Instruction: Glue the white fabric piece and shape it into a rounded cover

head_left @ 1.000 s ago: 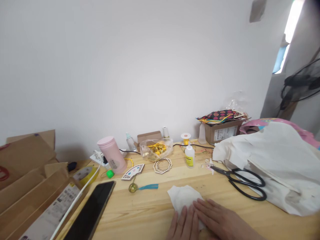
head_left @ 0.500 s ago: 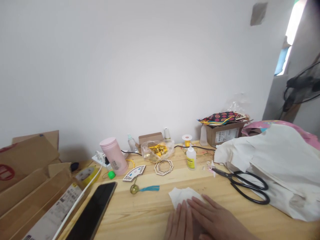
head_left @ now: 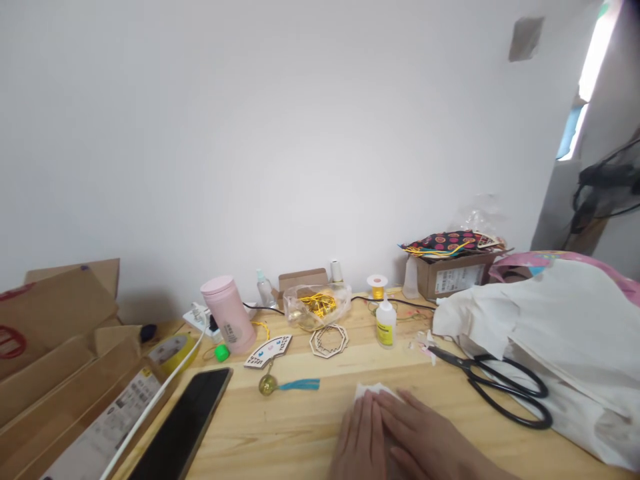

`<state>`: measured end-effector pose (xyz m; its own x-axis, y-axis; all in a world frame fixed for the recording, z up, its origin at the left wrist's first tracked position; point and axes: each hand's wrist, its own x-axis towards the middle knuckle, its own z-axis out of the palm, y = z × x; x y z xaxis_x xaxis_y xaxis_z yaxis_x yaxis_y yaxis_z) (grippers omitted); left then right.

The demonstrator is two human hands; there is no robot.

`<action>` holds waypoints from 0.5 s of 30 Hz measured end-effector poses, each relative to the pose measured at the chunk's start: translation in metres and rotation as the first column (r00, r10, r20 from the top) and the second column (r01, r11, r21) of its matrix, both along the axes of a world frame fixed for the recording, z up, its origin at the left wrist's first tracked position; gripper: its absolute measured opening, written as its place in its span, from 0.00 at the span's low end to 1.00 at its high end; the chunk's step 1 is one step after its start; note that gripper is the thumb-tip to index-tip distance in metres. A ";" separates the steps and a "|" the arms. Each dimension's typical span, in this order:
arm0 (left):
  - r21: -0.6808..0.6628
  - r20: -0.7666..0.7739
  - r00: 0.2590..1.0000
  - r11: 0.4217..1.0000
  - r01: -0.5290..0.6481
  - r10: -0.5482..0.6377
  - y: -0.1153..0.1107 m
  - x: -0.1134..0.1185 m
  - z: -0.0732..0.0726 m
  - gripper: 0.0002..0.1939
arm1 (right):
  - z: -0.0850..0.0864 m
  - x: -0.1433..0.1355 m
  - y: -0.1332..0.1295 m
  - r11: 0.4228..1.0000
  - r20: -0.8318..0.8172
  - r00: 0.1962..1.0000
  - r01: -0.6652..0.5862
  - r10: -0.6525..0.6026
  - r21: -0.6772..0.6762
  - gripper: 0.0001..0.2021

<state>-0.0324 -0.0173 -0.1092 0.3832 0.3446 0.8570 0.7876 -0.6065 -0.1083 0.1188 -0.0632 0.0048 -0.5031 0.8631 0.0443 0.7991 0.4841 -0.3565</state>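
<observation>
Two bare, slim-fingered hands (head_left: 361,433) (head_left: 420,427)

On my left I record an open cardboard carton (head_left: 65,400), a roll of yellow tape (head_left: 175,363) and a dark-screened phone (head_left: 181,427) lying flat on the bench (head_left: 270,440). Beyond the phone I find a pink tumbler (head_left: 229,313), standing, with a small green object (head_left: 221,353) just beside it. Ahead of me lie a fan-shaped plaque (head_left: 268,351) and, apart from it, an octagonal frame (head_left: 345,339). A yellow-labelled bottle (head_left: 386,325) stands upright nearby. To my right, black-handled scissors (head_left: 469,365) lie against a large white sheet (head_left: 575,333), material undetermined.
</observation>
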 end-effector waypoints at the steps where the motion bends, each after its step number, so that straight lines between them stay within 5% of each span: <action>1: -0.011 -0.012 1.000 1.000 -0.010 0.010 0.002 0.002 -0.003 0.26 | -0.005 -0.002 0.002 1.000 -0.021 1.000 0.022 -0.022 0.003 0.24; 7: 0.021 -0.098 0.995 1.000 0.013 -0.011 0.017 -0.010 -0.014 0.25 | -0.017 0.001 0.011 0.999 -0.037 0.999 0.026 -0.027 -0.028 0.24; 11: -0.138 -0.403 0.908 0.989 0.062 -0.113 0.024 -0.017 0.012 0.18 | -0.004 0.000 0.012 0.995 -0.041 0.996 0.080 -0.082 -0.054 0.27; 15: -0.249 -0.527 0.839 0.968 -0.005 -0.131 0.027 -0.020 0.026 0.20 | 0.009 -0.002 0.013 0.988 -0.001 0.994 0.105 -0.106 -0.116 0.27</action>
